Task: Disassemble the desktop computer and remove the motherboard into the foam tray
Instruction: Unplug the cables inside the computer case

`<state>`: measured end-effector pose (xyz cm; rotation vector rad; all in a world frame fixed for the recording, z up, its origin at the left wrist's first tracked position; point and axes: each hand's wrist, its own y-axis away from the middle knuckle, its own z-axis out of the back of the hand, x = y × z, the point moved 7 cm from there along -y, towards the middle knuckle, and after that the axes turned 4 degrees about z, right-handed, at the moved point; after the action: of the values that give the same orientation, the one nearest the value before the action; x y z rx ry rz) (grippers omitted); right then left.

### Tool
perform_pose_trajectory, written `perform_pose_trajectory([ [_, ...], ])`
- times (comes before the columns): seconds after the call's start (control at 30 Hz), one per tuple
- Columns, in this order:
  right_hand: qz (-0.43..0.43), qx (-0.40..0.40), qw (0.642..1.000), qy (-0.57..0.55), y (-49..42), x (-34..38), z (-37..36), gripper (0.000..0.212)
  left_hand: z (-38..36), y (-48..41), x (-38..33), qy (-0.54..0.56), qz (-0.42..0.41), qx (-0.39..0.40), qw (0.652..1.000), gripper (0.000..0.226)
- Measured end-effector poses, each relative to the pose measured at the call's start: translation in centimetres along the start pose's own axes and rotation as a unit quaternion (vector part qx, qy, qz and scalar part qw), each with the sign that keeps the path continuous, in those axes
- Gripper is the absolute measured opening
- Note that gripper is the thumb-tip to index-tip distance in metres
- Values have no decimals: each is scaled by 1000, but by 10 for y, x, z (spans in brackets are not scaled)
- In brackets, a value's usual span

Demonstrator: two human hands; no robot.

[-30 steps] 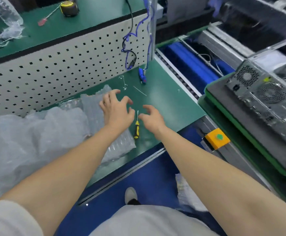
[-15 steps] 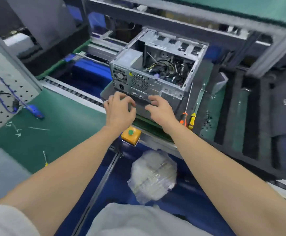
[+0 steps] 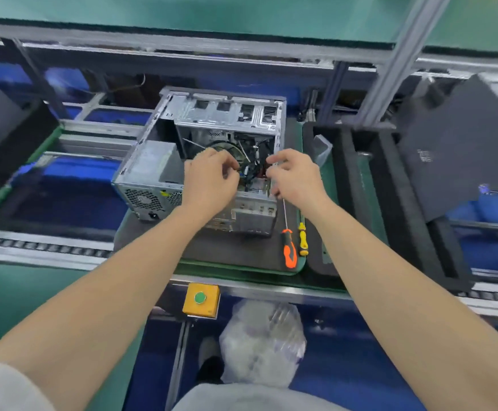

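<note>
The computer case [image 3: 212, 114] stands open-side-up on a dark mat [image 3: 227, 250], toward the mat's far left corner. The mat lies on a green pallet [image 3: 241, 269]. The power supply [image 3: 152, 164] occupies the left part of the case. A cable bundle [image 3: 249, 161] fills the open bay. The motherboard is inside the case and cannot be made out under cables and hands.

Left hand [image 3: 209, 180]: over the bay, fingers curled down into the cables. Whether it grips a cable cannot be told.

Right hand [image 3: 296, 176]: over the right wall of the case, fingers loosely curled. Whether it holds anything cannot be told.

An orange screwdriver [image 3: 289, 250] and a yellow screwdriver [image 3: 302, 238] lie side by side at the mat's near right corner, shafts pointing away from the person.

The black foam tray [image 3: 390, 203] sits just beside the pallet's right edge.

A yellow button box [image 3: 201, 299] is mounted below the pallet's near edge. A plastic bag [image 3: 262, 342] lies on the floor beneath it.
</note>
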<state>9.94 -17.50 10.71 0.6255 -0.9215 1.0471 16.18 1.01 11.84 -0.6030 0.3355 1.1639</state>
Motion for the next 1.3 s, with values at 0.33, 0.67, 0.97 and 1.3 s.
perform_pose_trajectory([
  [0.33, -33, -80, 996, 9, -51, 25, -8, 16, -7, -95, 58, 6, -23, 148, 989, 23],
  [0.67, -83, -174, 981, 27, -44, 3, 38, 17, -79, -113, 37, 63, -36, 264, 962, 20],
  [0.97, -76, -185, 980, 11, -45, -2, 47, 19, -113, -119, 23, 224, 129, 210, 943, 20],
  [1.3, -143, -23, 988, -53, -80, 13, -25, 22, -118, -116, 34, 252, 185, 210, 926, 22],
])
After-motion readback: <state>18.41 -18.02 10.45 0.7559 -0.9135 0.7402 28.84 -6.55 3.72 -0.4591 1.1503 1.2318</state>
